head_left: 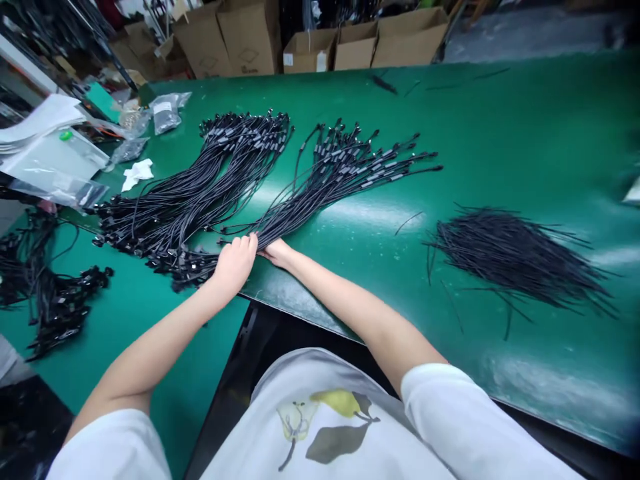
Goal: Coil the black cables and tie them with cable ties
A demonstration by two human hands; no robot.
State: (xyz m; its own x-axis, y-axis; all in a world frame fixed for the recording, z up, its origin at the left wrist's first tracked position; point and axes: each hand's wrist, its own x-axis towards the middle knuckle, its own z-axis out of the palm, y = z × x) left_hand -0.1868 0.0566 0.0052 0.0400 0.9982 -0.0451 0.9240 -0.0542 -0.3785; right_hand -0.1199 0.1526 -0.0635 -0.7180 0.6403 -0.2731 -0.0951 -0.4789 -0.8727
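left hand: (236,267) fingers curled closed around the near end of the cable bundle (313,195), at the near edge of the table
right hand: (277,253) just right of the left hand, against the underside of the bundle; fingers hidden, can't tell how far closed
cable bundle: mid-table, black, running from the hands toward far right, far ends fanned out, grey sleeves near the tips
larger cable pile: (200,183) just left of the bundle, near-end connectors bunched beside the left hand
thin black strips: (520,257) loose heap on the right, well apart from the hands
table: (500,147) green, glossy
far side: open cardboard boxes (410,40) beyond the table edge
far left: clear plastic bag (167,113), white scrap (137,173) nearer
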